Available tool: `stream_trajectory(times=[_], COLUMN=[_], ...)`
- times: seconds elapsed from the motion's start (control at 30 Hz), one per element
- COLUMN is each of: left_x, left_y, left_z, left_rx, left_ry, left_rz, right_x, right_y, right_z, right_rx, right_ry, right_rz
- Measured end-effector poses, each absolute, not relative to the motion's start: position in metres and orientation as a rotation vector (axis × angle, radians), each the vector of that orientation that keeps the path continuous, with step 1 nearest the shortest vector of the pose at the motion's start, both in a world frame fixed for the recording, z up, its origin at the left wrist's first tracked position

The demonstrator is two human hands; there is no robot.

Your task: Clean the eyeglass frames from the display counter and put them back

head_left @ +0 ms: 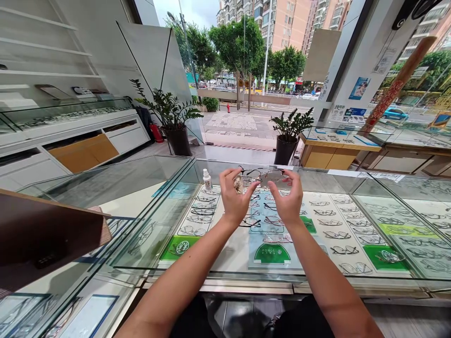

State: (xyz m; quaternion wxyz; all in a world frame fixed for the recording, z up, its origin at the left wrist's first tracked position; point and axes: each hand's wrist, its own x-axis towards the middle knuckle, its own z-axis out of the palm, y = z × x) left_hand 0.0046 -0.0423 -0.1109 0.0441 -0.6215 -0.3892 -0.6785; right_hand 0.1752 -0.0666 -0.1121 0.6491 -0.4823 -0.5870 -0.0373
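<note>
A pair of dark-rimmed eyeglasses (260, 171) is held up above the glass counter, stretched between my two hands. My left hand (235, 197) has its fingers closed on the left end of the frame. A crumpled pale cloth (238, 185) shows inside that same hand. At the other end, my right hand (290, 197) pinches the frame's right side, with its thumb pointing inward. A small white bottle (207, 180) stands upright on the counter, left of my left hand. Below my hands, rows of eyeglasses (252, 220) lie inside the display case.
The glass display counter (246, 272) spans the space before me, with more frames (336, 234) to the right. A dark brown panel (42, 239) juts in at left. Beyond stand two potted plants (178, 141) (284, 149), a red fire extinguisher (156, 133) and glass doors.
</note>
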Motion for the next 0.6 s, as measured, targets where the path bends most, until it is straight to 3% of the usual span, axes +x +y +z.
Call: stream_trajectory(times=[0.33, 0.6], left_x=[0.0043, 0.0035], left_y=[-0.0372, -0.0344], left_z=[-0.1097, -0.1122], left_rx=[-2.011, -2.046], left_ry=[-1.335, -1.364], left_rz=[-2.185, -2.187], right_x=[0.1755, 0.1834], right_y=[-0.0665, -0.0604], right_z=[-0.1119, -0.1073], right_rx=[-1.087, -0.998], right_ry=[-1.314, -1.111], right_rz=[-0.053, 0.347])
